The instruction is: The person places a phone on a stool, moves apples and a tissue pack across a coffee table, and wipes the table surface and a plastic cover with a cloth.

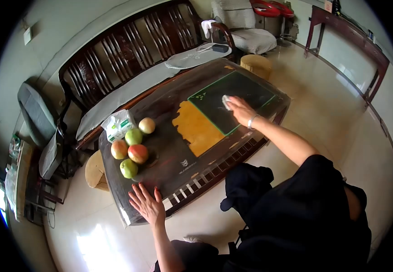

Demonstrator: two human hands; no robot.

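Note:
My right hand [242,111] presses a crumpled white tissue or cloth [226,102] onto the dark, green-outlined panel of the table [165,97]. Whether it is paper or fabric I cannot tell. Near the table's front left corner, my left hand [147,205] lies with its fingers spread and nothing in it. Just beyond it are several apples or similar round fruits, among them a green one [129,168], a red one [138,154] and a pale yellow one [146,125]. A white and green tissue pack [118,125] rests behind the fruit.
A dark wooden bench [128,50] with grey cushions runs along the table's far side. Round stools [256,66] stand at two table edges. A grey chair [38,115] is at the left, and a narrow side table [348,43] stands by the right wall.

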